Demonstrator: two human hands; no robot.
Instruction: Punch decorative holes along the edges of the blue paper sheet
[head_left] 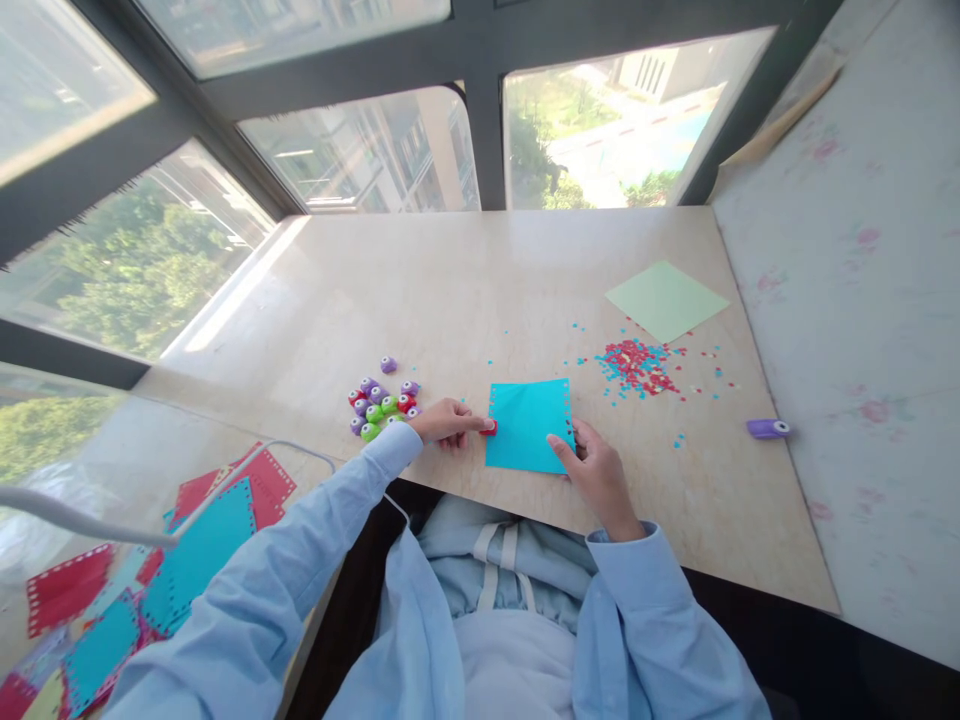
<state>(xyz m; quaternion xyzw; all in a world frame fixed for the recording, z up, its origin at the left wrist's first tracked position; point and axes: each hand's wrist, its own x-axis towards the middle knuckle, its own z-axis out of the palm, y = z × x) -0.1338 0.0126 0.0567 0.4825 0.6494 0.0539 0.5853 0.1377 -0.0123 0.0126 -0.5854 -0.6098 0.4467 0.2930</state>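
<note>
Blue paper (pixel 529 425) mid-frame on surface (pixel 450 290); left fingers (pixel 469 424) pinch red punch (pixel 489 427) at its left edge, right fingers (pixel 564 447) flat on its lower right corner.

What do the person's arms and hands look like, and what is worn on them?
Both arms wear long, loose, light blue sleeves with buttoned-style cuffs at the wrists. The left hand and right hand are bare: no gloves, and no rings or watch show.

Matt turquoise paper sheet (pixel 529 425), glossy plastic punches (pixel 381 400), smooth pale polished tabletop (pixel 465 290), soft blue cloth sleeve (pixel 315 540)
</note>
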